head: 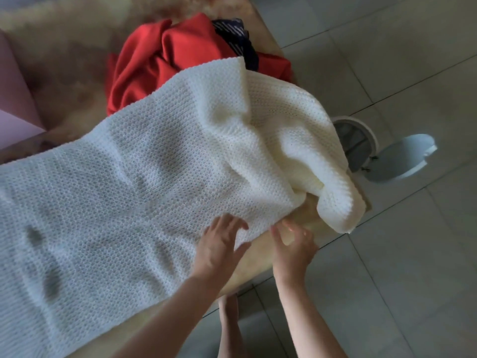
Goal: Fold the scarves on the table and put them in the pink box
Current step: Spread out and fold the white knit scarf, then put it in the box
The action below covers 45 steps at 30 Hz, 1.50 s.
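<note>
1. Our white scarf (144, 182) lies spread across the desk (255, 264), its right end bunched and drooping past the desk's edge. We judge that the hanging weight could drag the scarf to the floor.
2. The loose knit may fold crooked if we pull it from one corner only.
3. A red scarf (165, 63) and a dark patterned scarf (237, 40) lie heaped behind, touching the white one. A broad fold could catch them.
4. The pink box (13, 94) stands at far left.
5. Our left hand (222, 244) rests on the scarf's near edge, fingers spread.
6. Our right hand (294, 244) hovers beside the bunched end, fingers spread and gripping nothing. We cannot tell whether it touches the knit.
</note>
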Available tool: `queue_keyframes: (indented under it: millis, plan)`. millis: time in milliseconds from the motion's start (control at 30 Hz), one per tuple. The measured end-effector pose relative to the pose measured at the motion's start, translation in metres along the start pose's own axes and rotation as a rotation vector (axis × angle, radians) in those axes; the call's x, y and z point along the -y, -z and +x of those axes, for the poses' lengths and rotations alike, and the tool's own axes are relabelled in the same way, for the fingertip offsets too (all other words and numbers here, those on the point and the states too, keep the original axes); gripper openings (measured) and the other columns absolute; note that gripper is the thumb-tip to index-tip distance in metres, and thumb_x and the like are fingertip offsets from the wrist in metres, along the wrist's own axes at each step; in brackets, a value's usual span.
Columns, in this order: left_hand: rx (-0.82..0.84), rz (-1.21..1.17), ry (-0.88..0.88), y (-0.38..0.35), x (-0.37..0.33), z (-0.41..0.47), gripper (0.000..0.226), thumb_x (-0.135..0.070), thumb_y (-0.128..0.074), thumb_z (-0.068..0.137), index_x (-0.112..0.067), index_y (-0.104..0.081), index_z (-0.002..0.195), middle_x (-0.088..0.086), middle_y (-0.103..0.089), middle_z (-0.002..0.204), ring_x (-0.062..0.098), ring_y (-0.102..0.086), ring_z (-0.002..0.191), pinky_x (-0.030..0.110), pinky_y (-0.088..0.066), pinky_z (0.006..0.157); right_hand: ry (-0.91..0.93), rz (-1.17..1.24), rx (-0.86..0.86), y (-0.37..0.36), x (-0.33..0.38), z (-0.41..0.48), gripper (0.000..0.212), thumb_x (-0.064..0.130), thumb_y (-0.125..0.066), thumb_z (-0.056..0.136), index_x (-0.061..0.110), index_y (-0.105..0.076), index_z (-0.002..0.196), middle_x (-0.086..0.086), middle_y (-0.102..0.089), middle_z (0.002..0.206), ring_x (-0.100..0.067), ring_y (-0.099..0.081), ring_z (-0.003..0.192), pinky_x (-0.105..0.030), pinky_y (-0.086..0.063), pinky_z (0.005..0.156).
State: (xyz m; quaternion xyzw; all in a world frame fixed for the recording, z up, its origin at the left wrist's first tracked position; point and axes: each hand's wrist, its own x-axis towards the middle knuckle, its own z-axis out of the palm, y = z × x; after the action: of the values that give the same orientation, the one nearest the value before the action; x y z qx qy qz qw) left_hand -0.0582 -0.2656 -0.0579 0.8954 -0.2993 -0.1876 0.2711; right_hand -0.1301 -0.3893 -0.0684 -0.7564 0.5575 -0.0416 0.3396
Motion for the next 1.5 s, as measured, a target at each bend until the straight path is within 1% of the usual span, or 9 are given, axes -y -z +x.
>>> queue_keyframes:
  millis: [167, 333, 500, 733, 833, 967, 1133, 1300, 1500]
  plan:
    - [-0.013, 0.106, 0.083, -0.014, 0.009, -0.03, 0.051, -0.028, -0.088, 0.056, -0.024, -0.058, 0.097, -0.003, -0.057, 0.097, 0.019, -0.057, 0.085, 0.033, -0.048, 0.073, -0.089, 0.093, 0.0, -0.021, 0.024, -0.005, 0.019, 0.033, -0.072, 0.079, 0.017, -0.069, 0.089, -0.003, -0.06, 0.099, -0.025, -0.048, 0.099, -0.02, -0.022, 0.078]
    - [-0.147, 0.127, 0.03, -0.02, 0.016, -0.026, 0.024, -0.018, -0.083, 0.065, -0.02, -0.064, 0.079, -0.003, -0.061, 0.084, 0.019, -0.058, 0.073, 0.029, -0.046, 0.063, -0.148, 0.482, 0.019, -0.003, 0.028, -0.009, 0.008, 0.006, -0.062, 0.086, 0.01, -0.055, 0.085, -0.005, -0.065, 0.084, -0.021, -0.064, 0.082, -0.014, -0.05, 0.068]
    - [-0.084, 0.008, -0.104, -0.02, 0.008, -0.036, 0.014, -0.029, -0.051, 0.084, -0.022, -0.06, 0.076, -0.009, -0.06, 0.075, 0.013, -0.059, 0.07, 0.029, -0.052, 0.062, -0.214, 0.522, -0.046, 0.026, 0.014, -0.003, 0.015, -0.006, -0.06, 0.079, 0.009, -0.057, 0.079, -0.009, -0.063, 0.078, -0.024, -0.06, 0.07, -0.034, -0.052, 0.069]
    - [-0.093, -0.005, 0.007, -0.02, 0.005, -0.044, 0.033, -0.021, -0.068, 0.079, -0.022, -0.057, 0.11, 0.0, -0.057, 0.117, 0.02, -0.055, 0.107, 0.04, -0.053, 0.088, 0.152, -0.052, -0.082, 0.025, -0.016, -0.01, 0.026, -0.001, -0.073, 0.074, 0.01, -0.069, 0.097, -0.016, -0.054, 0.101, -0.033, -0.052, 0.092, -0.027, -0.039, 0.086]
    - [-0.122, 0.153, 0.22, 0.0, 0.024, -0.038, 0.063, -0.025, -0.055, 0.086, -0.021, -0.032, 0.144, 0.011, -0.027, 0.152, 0.03, -0.017, 0.143, 0.055, -0.017, 0.112, 0.414, -0.112, -0.132, 0.017, 0.009, -0.015, 0.034, 0.002, -0.074, 0.074, 0.009, -0.066, 0.106, -0.016, -0.056, 0.111, -0.033, -0.049, 0.101, -0.019, -0.028, 0.092]
    - [-0.01, 0.151, 0.462, 0.014, 0.067, -0.042, 0.074, -0.044, -0.038, 0.095, -0.032, 0.011, 0.148, 0.002, 0.029, 0.154, 0.027, 0.03, 0.14, 0.056, 0.015, 0.111, 0.83, -0.179, 0.123, -0.016, 0.045, -0.032, 0.049, 0.014, -0.064, 0.086, 0.012, -0.052, 0.133, -0.01, -0.04, 0.146, -0.026, -0.039, 0.132, -0.036, -0.037, 0.108]
    - [0.003, 0.171, 0.317, 0.025, 0.094, -0.038, 0.067, -0.055, -0.026, 0.091, -0.035, -0.001, 0.151, -0.003, 0.017, 0.158, 0.024, 0.021, 0.144, 0.053, 0.014, 0.112, 0.901, -0.616, 0.467, -0.058, 0.044, -0.02, 0.064, 0.049, -0.034, 0.095, 0.032, -0.009, 0.152, -0.001, 0.006, 0.16, -0.027, 0.011, 0.146, -0.053, -0.008, 0.118]
    - [-0.142, 0.122, 0.45, 0.052, 0.112, -0.03, 0.064, -0.039, -0.035, 0.098, -0.026, -0.003, 0.152, 0.004, 0.013, 0.158, 0.025, 0.018, 0.144, 0.053, 0.007, 0.116, 0.91, -0.549, 0.36, -0.061, 0.062, -0.036, 0.062, 0.037, -0.048, 0.093, 0.018, -0.028, 0.149, -0.009, -0.014, 0.159, -0.031, -0.016, 0.145, -0.052, -0.026, 0.114]
    - [-0.071, 0.087, 0.533, 0.086, 0.154, -0.011, 0.072, -0.048, -0.034, 0.097, -0.028, 0.011, 0.15, 0.006, 0.028, 0.154, 0.024, 0.027, 0.141, 0.053, 0.013, 0.114, 1.254, -0.393, 0.223, -0.093, 0.173, -0.02, 0.057, 0.011, -0.061, 0.087, 0.012, -0.043, 0.141, -0.009, -0.035, 0.151, -0.031, -0.034, 0.136, -0.045, -0.031, 0.108]
